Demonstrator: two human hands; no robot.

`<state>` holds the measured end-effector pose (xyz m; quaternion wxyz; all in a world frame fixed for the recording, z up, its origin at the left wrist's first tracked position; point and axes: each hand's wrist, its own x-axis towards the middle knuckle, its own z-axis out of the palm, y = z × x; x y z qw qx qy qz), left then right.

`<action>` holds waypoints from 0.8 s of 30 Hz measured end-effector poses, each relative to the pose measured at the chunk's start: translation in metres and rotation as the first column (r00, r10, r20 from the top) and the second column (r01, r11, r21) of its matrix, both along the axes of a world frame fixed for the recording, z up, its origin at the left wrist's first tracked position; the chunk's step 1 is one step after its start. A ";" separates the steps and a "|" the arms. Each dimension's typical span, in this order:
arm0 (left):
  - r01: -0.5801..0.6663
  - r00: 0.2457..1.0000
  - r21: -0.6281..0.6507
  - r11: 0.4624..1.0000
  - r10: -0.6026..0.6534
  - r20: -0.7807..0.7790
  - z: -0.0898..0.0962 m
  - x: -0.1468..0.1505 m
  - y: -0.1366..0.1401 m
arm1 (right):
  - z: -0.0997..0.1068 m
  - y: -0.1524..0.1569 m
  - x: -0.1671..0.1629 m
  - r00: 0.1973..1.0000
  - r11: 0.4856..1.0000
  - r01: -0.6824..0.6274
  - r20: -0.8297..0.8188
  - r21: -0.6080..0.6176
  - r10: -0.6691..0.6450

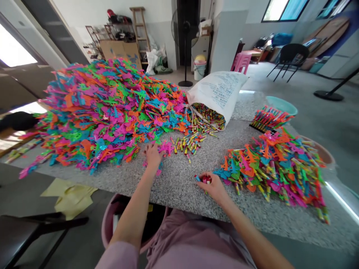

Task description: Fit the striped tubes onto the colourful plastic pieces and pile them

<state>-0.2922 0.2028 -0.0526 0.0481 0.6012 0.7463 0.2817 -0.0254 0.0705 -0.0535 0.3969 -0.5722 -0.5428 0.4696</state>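
Observation:
My left hand [153, 156] reaches to the front edge of a large heap of bright plastic pieces [112, 108] in pink, orange, green and blue. Its fingers look apart and touch the pieces, beside a small pink cluster [166, 148]; the fingertips are partly hidden. Closed around several small printed tubes [206, 180] with red ends, my right hand [214, 188] hovers low over the speckled stone table [179, 183]. A blue end pokes out at its thumb side. Loose yellow-and-red tubes [192, 142] lie between the hands, spilling from a white woven sack [218, 91].
At right lies a pile of tubes with plastic pieces attached [275, 168], with a rack of upright ones [269, 120] behind. A turquoise basin [283, 104] stands beyond. A pink tub [105, 228] is below the table's front edge, and a dark chair [25, 235] stands at left.

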 end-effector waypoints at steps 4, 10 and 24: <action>0.064 0.798 0.158 0.985 -0.146 0.585 0.014 0.041 -0.033 | 0.017 0.000 0.005 0.998 0.989 0.056 0.011 0.136 -0.058; 0.313 0.133 0.100 0.945 -0.148 0.980 0.045 0.115 -0.113 | 0.052 -0.002 0.010 0.994 0.937 0.058 0.066 0.345 -0.086; 0.406 0.159 0.133 0.904 -0.213 0.964 0.059 0.134 -0.126 | 0.058 -0.022 0.030 0.969 0.888 0.049 0.194 0.457 -0.153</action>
